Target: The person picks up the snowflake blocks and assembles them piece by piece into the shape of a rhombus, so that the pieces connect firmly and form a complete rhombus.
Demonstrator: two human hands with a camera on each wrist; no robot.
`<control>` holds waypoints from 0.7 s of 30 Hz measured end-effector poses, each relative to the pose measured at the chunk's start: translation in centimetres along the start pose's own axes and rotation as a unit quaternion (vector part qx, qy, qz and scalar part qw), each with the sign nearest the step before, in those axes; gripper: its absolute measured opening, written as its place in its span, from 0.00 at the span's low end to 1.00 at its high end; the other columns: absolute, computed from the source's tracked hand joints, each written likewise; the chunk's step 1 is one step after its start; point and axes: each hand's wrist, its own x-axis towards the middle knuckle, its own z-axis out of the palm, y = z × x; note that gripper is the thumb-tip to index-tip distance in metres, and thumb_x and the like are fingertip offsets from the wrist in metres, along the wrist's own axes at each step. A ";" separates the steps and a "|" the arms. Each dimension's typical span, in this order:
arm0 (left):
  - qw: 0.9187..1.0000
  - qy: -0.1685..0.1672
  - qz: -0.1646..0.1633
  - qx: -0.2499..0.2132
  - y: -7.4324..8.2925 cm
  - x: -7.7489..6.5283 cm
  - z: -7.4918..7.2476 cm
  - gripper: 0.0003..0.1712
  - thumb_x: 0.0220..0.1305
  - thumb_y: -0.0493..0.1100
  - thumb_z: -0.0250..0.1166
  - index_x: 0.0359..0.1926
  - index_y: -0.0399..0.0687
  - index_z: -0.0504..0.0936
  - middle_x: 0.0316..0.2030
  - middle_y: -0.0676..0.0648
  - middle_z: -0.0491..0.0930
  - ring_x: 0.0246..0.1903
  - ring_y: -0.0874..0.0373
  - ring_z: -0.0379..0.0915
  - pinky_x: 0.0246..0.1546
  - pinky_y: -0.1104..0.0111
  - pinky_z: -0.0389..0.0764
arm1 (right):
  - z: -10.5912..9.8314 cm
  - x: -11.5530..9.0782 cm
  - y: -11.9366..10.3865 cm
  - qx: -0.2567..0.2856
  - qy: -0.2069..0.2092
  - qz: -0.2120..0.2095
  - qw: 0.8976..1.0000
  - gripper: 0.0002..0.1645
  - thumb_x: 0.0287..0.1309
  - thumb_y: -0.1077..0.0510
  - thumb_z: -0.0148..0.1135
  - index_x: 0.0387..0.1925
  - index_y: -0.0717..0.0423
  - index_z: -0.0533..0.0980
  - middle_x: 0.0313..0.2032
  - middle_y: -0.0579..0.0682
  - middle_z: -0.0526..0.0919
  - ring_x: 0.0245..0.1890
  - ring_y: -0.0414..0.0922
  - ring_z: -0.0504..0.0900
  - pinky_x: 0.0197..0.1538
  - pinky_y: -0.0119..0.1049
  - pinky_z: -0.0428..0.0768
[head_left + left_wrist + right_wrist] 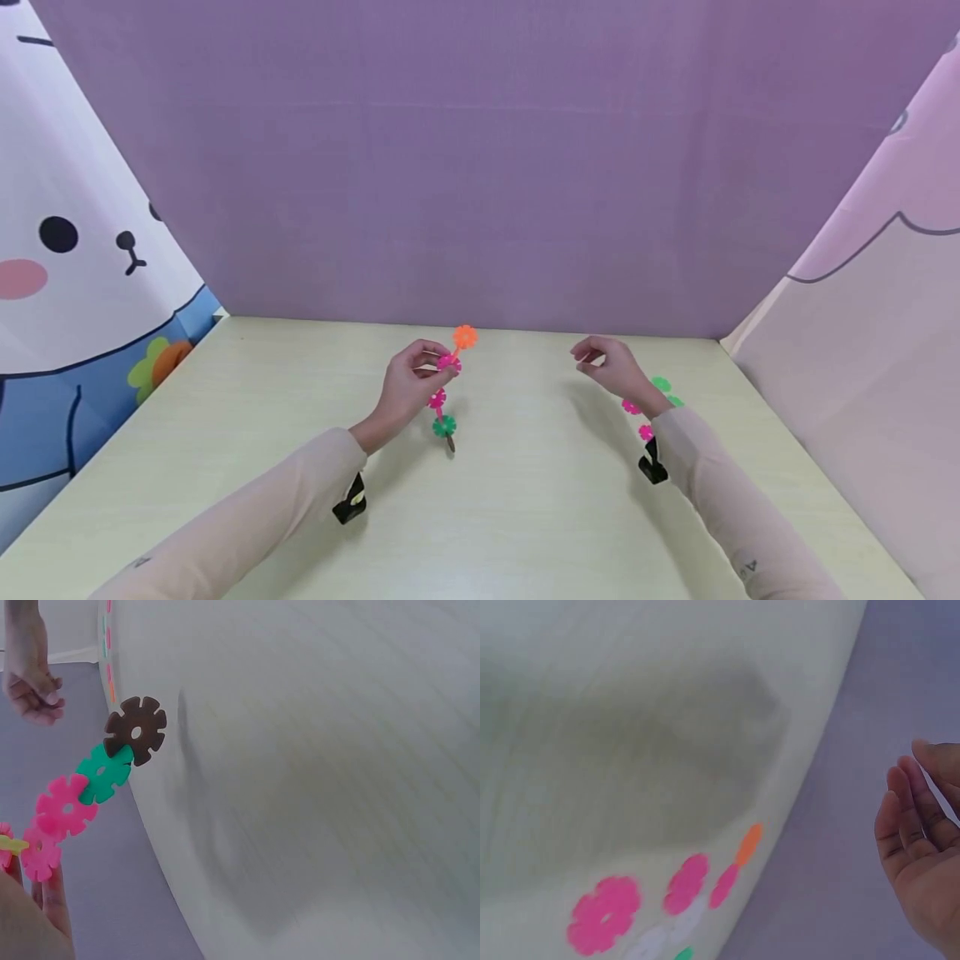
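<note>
In the head view my left hand [408, 385] pinches a chain of interlocking plastic flower discs, held up over the table. An orange disc [465, 337] tops it. Below come pink discs [437, 399], a green disc [444, 427] and a brown disc [451, 444] at the lower end. The left wrist view shows the brown disc [151, 741] slotted into the green one, and a bit of a yellow piece [10, 844] by the fingers. My right hand [617, 368] hovers to the right of the chain, fingers loosely bent, holding nothing.
Loose discs lie on the table [510, 517] under my right forearm, among them a pink disc [632, 407] and a light green disc [661, 384]. The right wrist view adds an orange disc [748, 844] and white ones [688, 921]. A purple backdrop [480, 167] rises behind the table.
</note>
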 end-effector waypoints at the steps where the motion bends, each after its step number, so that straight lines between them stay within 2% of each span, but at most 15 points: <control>1: 1.000 0.000 0.001 0.002 0.0 0.0 -0.1 0.15 0.52 0.39 0.68 0.41 0.44 0.76 0.37 0.43 0.81 0.34 0.58 0.79 0.38 0.74 0.80 | 0.0 -0.1 0.5 -0.007 0.001 0.003 1.000 0.11 0.51 0.70 0.59 0.39 0.64 0.76 0.37 0.61 0.81 0.38 0.53 0.80 0.41 0.43 0.79; 7: 1.000 -0.004 0.004 0.006 -0.1 0.0 -0.4 0.14 0.52 0.39 0.68 0.40 0.46 0.76 0.36 0.44 0.81 0.34 0.57 0.79 0.38 0.74 0.80 | -0.3 -0.6 3.1 -0.025 0.004 0.022 0.999 0.13 0.50 0.74 0.57 0.40 0.70 0.75 0.38 0.66 0.79 0.38 0.56 0.79 0.46 0.50 0.77; 12: 1.000 -0.009 0.005 0.009 -0.2 -0.1 -0.6 0.14 0.53 0.39 0.67 0.41 0.45 0.76 0.36 0.44 0.81 0.33 0.58 0.79 0.38 0.74 0.80 | -0.4 -0.5 5.0 -0.043 0.009 0.037 0.998 0.15 0.47 0.77 0.55 0.40 0.72 0.75 0.38 0.66 0.79 0.38 0.57 0.78 0.45 0.49 0.77; 17: 1.000 -0.009 0.001 0.009 0.0 -0.2 -0.8 0.13 0.53 0.38 0.66 0.40 0.45 0.76 0.36 0.43 0.81 0.32 0.58 0.79 0.36 0.73 0.80 | -0.6 -0.5 5.7 -0.042 -0.006 0.075 0.996 0.18 0.45 0.78 0.53 0.42 0.73 0.74 0.41 0.67 0.78 0.39 0.57 0.77 0.45 0.47 0.78; 21: 1.000 -0.007 0.001 0.014 0.1 -0.3 -0.8 0.13 0.53 0.38 0.66 0.41 0.44 0.76 0.35 0.43 0.81 0.32 0.59 0.79 0.36 0.73 0.80 | -0.6 -0.4 6.1 -0.053 -0.016 0.094 0.994 0.17 0.48 0.76 0.54 0.44 0.72 0.73 0.42 0.67 0.77 0.40 0.56 0.76 0.44 0.46 0.78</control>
